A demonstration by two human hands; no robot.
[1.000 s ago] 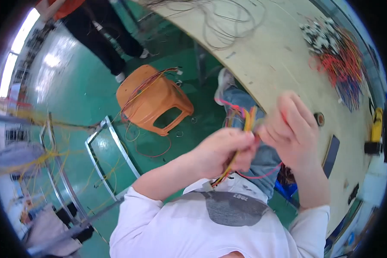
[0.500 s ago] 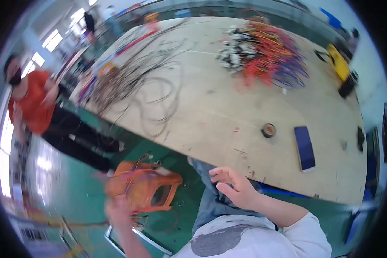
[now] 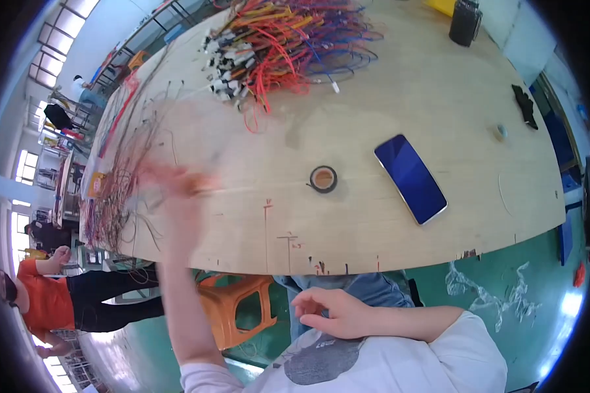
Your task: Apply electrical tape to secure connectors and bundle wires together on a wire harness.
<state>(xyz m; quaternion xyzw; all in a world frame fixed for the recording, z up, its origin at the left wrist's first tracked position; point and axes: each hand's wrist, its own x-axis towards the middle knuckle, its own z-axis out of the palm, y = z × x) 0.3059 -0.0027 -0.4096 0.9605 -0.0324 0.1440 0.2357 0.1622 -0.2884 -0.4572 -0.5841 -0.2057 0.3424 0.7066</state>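
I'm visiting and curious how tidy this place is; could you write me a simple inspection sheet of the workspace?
Surface: pale wooden table, with red and dark marks toward its near edge.
Work items: pile of coloured wires toward the far side.
Clutter: tape roll, phone, dark bottle.
Hands: left hand blurred over the table, grip unclear; right hand loosely curled, nothing seen in it.
Cables: thin dark wires loose along the table's left.
Surroundings: orange stool, green floor, clear plastic film, person in orange.

We see a white shirt (image 3: 400,367), its plain sleeves (image 3: 471,346) short and loose. A rounded, dark grey print (image 3: 324,361) marks the shirt's front; blue jeans (image 3: 373,289) show just beyond the shirt.
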